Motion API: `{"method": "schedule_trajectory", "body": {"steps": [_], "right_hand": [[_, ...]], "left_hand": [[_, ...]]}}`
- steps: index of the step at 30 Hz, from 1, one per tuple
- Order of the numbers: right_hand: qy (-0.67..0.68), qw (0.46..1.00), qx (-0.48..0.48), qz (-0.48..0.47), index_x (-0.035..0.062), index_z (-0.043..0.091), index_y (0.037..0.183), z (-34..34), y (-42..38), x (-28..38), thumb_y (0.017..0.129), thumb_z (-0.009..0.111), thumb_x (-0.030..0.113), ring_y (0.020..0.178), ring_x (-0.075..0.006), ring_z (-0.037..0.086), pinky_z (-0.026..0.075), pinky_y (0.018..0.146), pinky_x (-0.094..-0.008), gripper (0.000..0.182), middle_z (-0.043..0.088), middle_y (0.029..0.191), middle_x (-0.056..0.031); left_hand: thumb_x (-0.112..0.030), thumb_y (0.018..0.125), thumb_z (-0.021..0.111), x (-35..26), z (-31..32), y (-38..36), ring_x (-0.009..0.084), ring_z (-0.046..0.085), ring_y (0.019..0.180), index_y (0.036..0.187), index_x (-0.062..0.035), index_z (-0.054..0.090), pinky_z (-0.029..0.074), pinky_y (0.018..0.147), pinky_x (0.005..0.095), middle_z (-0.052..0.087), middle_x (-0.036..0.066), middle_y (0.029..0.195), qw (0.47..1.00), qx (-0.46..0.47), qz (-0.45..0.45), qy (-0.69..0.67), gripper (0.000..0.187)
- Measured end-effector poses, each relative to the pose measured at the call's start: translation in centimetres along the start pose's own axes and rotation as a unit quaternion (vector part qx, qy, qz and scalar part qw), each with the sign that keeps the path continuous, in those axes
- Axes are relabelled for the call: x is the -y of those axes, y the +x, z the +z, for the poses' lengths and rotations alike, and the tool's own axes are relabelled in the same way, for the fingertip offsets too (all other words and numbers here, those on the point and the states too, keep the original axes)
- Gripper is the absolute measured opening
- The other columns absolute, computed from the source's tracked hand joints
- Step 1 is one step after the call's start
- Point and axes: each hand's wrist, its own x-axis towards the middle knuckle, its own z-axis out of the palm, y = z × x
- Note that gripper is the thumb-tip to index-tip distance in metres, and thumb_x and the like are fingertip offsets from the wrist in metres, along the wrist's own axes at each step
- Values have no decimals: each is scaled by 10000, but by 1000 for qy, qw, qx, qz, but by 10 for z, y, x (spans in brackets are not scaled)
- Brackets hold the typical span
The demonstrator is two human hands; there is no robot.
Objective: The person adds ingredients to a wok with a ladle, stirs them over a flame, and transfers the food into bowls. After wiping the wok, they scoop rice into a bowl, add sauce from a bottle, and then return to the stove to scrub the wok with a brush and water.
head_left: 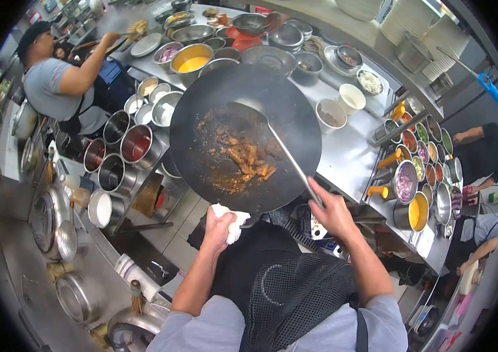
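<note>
In the head view a large dark wok (pixel 202 170) is held up in front of me, with browned, sauced food pieces (pixel 249 157) in its middle and brown bits spread around them. My left hand (pixel 219 227) grips a white cloth (pixel 232 226) at the wok's near edge, beside its handle. My right hand (pixel 332 210) is closed round the handle of a long metal ladle (pixel 291 157). The ladle's dark head rests inside the wok, above the food.
Metal pots of sauces (pixel 136 144) stand to the left, near a co-worker (pixel 61 82). Behind the wok are bowls, one with yellow liquid (pixel 191 58). Ingredient containers (pixel 404 180) crowd the right counter (pixel 343 158). Further right are other people (pixel 483 149).
</note>
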Motion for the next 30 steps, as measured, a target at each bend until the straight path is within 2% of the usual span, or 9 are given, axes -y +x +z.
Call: {"method": "schedule_trajectory", "body": {"steps": [2,6,12,14,17,19,22,25,30], "right_hand": [[-114,987,-31,-111,208,413,1443,15,24,-8,839,621,57,739,-386,627,512,660,-468,657,638,863,-177],[-191,975,39,-109,263,405,1449,21,-11,-4,836,620,70,723,-366,626,520,647,-469,678,598,804,-155],[-42,998,48,2,142,527,1373,30,-85,19,850,653,57,1003,-407,641,525,856,-395,545,632,1139,-259],[-75,996,24,43,106,446,1427,41,-71,25,894,621,108,959,-434,644,509,804,-417,561,635,1058,-299],[-118,992,13,53,73,397,1447,51,-64,42,901,583,104,799,-352,686,513,749,-403,578,647,936,-292],[-59,987,114,94,24,361,1454,52,-71,62,912,559,91,747,-397,665,504,732,-431,580,639,863,-286],[205,896,243,311,69,280,1512,48,-73,109,940,548,103,457,-104,497,443,418,-299,632,543,647,-52],[368,810,256,378,100,319,1501,36,-67,118,952,559,117,394,-54,396,344,333,-225,600,499,629,2],[470,755,286,357,100,342,1488,45,-64,104,961,561,113,379,-39,366,297,312,-214,571,510,650,-21]], "left_hand": [[23,770,596,-3,-9,-11,233,644,677,1031,-26,423,535,554,354,566,96,816,1000,-7,3,-12,317],[13,788,589,-5,-42,-23,177,612,679,1069,-33,417,516,556,314,556,73,845,1000,9,-6,-3,333],[35,797,554,7,-72,-54,126,577,728,1160,-41,408,505,611,278,545,47,911,999,-25,-24,-14,399],[46,782,543,14,-78,-61,137,583,764,1215,-37,396,513,631,284,544,58,958,999,-45,5,-8,465],[55,769,539,19,-78,-66,154,587,821,1263,-35,365,528,678,299,533,78,1020,998,-50,34,-9,531],[48,768,546,24,-75,-66,161,585,849,1262,-21,346,532,712,307,522,89,1032,995,-63,74,5,538],[-25,765,603,39,-79,-59,179,564,850,1200,20,348,515,721,320,521,115,1004,985,-75,136,69,506],[-69,767,627,38,-82,-64,219,573,840,1136,34,354,507,733,361,536,149,947,978,-90,124,140,470],[-122,768,636,36,-84,-72,300,612,861,1178,95,326,502,761,400,563,223,930,951,-112,110,267,558]]}}
